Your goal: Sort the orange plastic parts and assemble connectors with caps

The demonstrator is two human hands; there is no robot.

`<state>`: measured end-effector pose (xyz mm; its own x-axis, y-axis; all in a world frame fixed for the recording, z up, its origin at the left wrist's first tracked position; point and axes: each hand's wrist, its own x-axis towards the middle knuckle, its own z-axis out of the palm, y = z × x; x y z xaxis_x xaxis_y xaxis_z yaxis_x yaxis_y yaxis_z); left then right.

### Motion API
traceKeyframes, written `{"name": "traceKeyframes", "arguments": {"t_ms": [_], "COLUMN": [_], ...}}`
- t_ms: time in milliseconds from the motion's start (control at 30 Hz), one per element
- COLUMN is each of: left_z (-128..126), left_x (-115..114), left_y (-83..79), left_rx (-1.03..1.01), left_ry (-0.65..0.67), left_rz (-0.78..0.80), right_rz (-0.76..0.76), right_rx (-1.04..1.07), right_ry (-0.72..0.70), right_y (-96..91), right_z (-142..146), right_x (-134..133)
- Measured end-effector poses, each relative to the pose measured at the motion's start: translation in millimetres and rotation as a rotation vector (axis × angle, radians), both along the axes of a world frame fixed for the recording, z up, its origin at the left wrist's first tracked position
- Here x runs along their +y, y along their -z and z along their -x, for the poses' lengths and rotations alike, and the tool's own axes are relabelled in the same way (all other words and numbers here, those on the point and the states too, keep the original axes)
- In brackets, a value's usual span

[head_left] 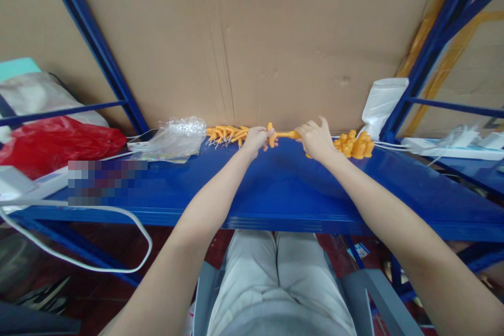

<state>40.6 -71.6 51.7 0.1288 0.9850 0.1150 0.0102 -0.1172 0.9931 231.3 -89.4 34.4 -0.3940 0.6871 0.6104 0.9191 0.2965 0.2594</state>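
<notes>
Both my hands reach to the back of a blue metal shelf. My left hand is closed around a small orange plastic piece. My right hand pinches the other end of the same orange piece, which spans the gap between the hands. A row of orange pieces with small metal chains lies just left of my left hand. A cluster of chunky orange pieces sits right of my right hand.
A crumpled clear plastic bag lies left of the orange row. A red bag and white cable are at far left. A white pouch and white power strips are at right. Cardboard backs the shelf.
</notes>
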Motion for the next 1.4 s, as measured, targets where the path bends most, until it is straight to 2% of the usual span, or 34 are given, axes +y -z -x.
{"name": "traceKeyframes", "arguments": {"t_ms": [167,300,533,767,900,1100,1400], "left_z": [0,-1,4,2,0,-4,-2], "left_x": [-2,5,24,32,27,6,-1], "left_y": [-0.5,6.3,23.6,27.1,20.8,10.8,7.8], "left_rx": [-0.015,0.02,0.072,0.079,0.024,0.092,0.069], "left_ry": [0.006,-0.024,0.064,0.119,0.096,0.004,-0.015], "left_rz": [0.0,-0.116,-0.409,-0.502,-0.465,-0.172,-0.112], "right_rz": [-0.036,0.01,0.158,0.212,0.15,0.012,-0.032], "right_rx": [-0.015,0.041,0.134,0.159,0.13,0.059,0.078], "right_ry": [-0.022,-0.038,-0.088,-0.088,-0.088,-0.029,-0.064], "right_y": [2.1,6.7,15.4,12.0,7.3,4.3,8.0], "right_z": [-1,-6,-6,-2,1,2,0], "right_x": [2,5,12,10,5,2,5]}}
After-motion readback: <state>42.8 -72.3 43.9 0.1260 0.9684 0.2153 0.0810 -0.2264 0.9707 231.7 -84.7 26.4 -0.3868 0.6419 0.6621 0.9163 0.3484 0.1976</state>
